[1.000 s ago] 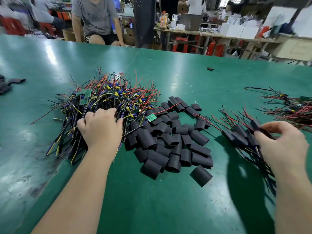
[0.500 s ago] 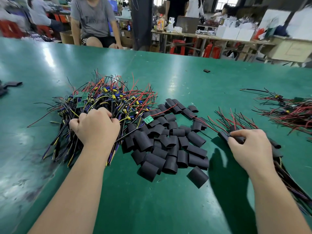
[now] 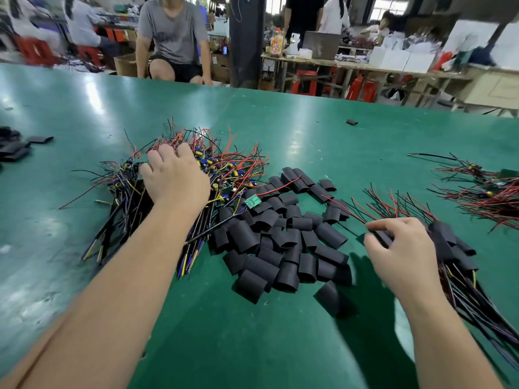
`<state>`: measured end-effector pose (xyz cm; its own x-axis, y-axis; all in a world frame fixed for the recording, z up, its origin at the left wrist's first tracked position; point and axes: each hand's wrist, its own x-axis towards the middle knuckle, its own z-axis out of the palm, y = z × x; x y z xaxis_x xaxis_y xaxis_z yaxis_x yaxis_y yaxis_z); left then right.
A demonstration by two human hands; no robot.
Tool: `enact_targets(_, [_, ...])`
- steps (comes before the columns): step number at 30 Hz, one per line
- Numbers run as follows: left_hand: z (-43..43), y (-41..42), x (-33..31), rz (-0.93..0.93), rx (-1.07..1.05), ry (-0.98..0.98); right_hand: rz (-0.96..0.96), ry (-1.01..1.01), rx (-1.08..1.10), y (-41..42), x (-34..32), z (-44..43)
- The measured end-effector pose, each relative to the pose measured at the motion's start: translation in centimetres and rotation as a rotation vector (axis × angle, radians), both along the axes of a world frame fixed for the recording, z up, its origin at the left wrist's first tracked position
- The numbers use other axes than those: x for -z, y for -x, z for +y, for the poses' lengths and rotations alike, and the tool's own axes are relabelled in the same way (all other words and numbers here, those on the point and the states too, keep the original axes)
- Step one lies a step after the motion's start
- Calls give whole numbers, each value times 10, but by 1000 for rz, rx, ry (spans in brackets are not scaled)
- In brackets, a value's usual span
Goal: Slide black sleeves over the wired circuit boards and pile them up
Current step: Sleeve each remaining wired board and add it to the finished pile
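Sleeves heaped beside left hand, right hand pinching sleeved board

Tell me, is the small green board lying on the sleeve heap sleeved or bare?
Bare. The green board lies atop the black sleeves, its whole green face showing.

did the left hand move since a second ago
Yes. The left hand has reached farther from the person across the wired board pile, now beyond the loose green board instead of nearer.
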<state>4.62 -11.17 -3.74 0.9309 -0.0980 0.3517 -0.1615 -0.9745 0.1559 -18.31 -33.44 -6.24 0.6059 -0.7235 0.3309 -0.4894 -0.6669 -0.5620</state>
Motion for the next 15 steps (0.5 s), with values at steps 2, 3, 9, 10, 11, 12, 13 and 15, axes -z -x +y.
enact_targets(2, [3,-10,-1,82,-29,-52,4,-4,-12,0,1,1])
enact_targets(3, [6,-15,-1,110,-22,-91,7,-5,-18,0,0,2])
enact_targets(9, [17,-31,-2,57,10,-122,3,-16,-40,-1,0,4])
enact_targets(10, [18,-32,-2,56,3,-139,1,-17,-41,-1,1,5])
enact_targets(11, [20,-34,-2,48,0,-153,0,-18,-44,-1,1,5])
enact_targets(12, [21,-36,-1,23,1,-158,0,-20,-48,-1,2,6])
enact_targets(13, [22,-37,0,-5,3,-142,0,-23,-53,-1,2,6])
enact_targets(15, [26,-39,0,-54,25,-33,-4,-28,-59,-1,3,5])
